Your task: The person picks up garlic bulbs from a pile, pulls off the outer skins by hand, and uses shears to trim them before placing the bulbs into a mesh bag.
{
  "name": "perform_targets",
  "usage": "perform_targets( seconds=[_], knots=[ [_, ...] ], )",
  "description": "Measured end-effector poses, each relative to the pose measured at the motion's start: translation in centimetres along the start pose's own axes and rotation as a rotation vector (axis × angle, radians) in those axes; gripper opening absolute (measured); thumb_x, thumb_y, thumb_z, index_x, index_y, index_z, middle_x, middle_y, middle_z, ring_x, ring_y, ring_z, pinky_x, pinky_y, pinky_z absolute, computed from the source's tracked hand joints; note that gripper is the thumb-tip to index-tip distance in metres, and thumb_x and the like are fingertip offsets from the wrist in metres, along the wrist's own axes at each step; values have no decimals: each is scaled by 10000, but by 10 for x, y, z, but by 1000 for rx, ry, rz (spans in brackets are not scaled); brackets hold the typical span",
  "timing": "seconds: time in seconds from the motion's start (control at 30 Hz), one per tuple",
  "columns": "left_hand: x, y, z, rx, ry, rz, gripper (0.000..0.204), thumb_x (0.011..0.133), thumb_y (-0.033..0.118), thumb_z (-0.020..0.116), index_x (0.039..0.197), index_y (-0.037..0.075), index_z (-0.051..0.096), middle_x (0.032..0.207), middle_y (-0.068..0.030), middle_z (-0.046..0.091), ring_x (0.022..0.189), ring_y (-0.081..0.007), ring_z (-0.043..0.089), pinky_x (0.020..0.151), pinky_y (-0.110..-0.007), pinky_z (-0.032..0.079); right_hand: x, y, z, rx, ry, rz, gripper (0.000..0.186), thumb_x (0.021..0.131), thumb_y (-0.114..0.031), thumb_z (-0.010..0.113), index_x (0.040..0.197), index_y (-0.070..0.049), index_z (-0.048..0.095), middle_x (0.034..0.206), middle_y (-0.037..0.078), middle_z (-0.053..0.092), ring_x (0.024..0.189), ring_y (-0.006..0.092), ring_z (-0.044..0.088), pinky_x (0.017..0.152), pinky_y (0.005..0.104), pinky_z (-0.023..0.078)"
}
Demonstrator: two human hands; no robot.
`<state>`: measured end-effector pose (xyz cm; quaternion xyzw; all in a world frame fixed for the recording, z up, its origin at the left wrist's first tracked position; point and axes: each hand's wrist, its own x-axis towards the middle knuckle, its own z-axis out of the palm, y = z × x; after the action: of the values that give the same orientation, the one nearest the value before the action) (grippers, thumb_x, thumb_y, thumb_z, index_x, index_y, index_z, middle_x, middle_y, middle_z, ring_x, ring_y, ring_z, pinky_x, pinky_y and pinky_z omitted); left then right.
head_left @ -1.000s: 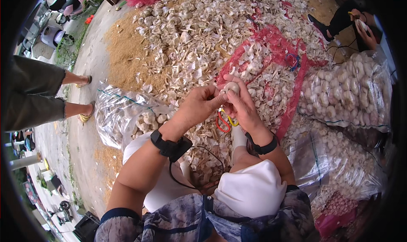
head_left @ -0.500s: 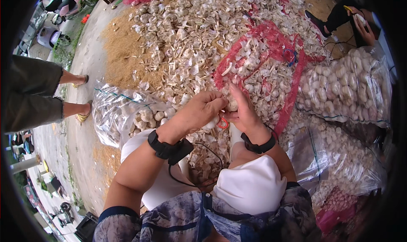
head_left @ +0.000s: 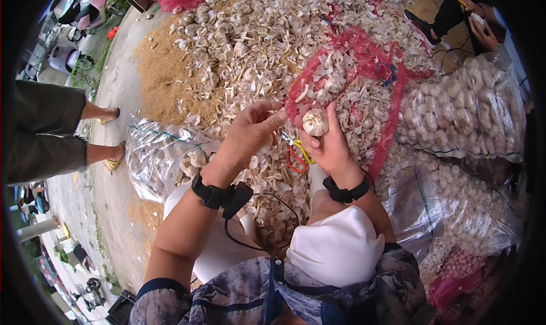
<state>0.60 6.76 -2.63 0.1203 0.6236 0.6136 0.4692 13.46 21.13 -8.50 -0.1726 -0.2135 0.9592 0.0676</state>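
A pale garlic bulb [head_left: 315, 123] rests in my right hand [head_left: 330, 148], held by its fingers, with the thumb pointing away from me. My left hand [head_left: 250, 132] is a short way to the left, its thumb and fingers apart and nothing visible in them. Between the two hands, just below the bulb, is a pair of scissors [head_left: 297, 156] with one red and one yellow handle. I cannot tell whether the scissors touch the right hand's fingers or lie on the heap of garlic skins and stalks [head_left: 250, 69] beneath.
Red netting [head_left: 361, 40] lies over the heap. A clear bag of garlic [head_left: 170, 154] stands at left, and larger garlic bags [head_left: 460, 108] are piled at right. Someone's legs [head_left: 51, 131] are at the left; another person's hands [head_left: 480, 29] are at far right. A cable [head_left: 284, 198] hangs from my left wristband.
My hands have parted: the left moved up and left, off the bulb, and its fingers opened. The right hand turned so the bulb shows. More of the scissors is now visible.
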Motion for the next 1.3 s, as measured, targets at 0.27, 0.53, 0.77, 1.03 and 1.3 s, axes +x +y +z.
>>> perform_targets(
  seconds=[0.27, 0.53, 0.77, 1.03, 1.3],
  knots=[
    [-3, -2, 20, 430, -30, 360, 231, 842, 78, 735, 1070, 83, 705, 896, -34, 638, 679, -71, 595, 592, -226, 479, -8, 7, 3, -347, -8, 14, 629, 980, -660, 243, 1194, -121, 486, 815, -4, 565, 466, 32, 363, 384, 178, 261],
    [-4, -2, 18, 865, 2, 629, 96, 862, 92, 704, 909, 21, 661, 827, -84, 631, 696, -175, 665, 575, -312, 506, -8, 8, 4, -495, 69, 79, 662, 965, -691, 206, 1129, -127, 510, 711, 22, 586, 410, 31, 326, 370, 178, 241],
    [9, -9, 1, 1003, 311, 653, 87, 866, 98, 662, 898, 25, 625, 844, -130, 647, 670, -261, 659, 584, -382, 496, -13, 4, 17, -451, -48, 130, 656, 976, -671, 179, 1062, -124, 530, 679, 45, 603, 404, 32, 330, 367, 172, 255],
    [5, 5, 4, 653, 197, 366, 138, 834, 109, 734, 944, 46, 681, 682, -12, 617, 565, -68, 532, 525, -252, 431, -7, 8, 7, -509, 75, -72, 611, 996, -627, 239, 1053, -92, 529, 768, 24, 588, 463, 49, 433, 411, 195, 344],
    [-3, -1, 11, 831, 68, 502, 184, 770, 158, 764, 899, 46, 696, 731, -71, 666, 617, -171, 625, 586, -311, 506, -9, 11, 10, -674, 172, -169, 514, 1020, -549, 320, 1013, -71, 511, 748, 21, 563, 413, 61, 413, 360, 202, 316]
  ],
)
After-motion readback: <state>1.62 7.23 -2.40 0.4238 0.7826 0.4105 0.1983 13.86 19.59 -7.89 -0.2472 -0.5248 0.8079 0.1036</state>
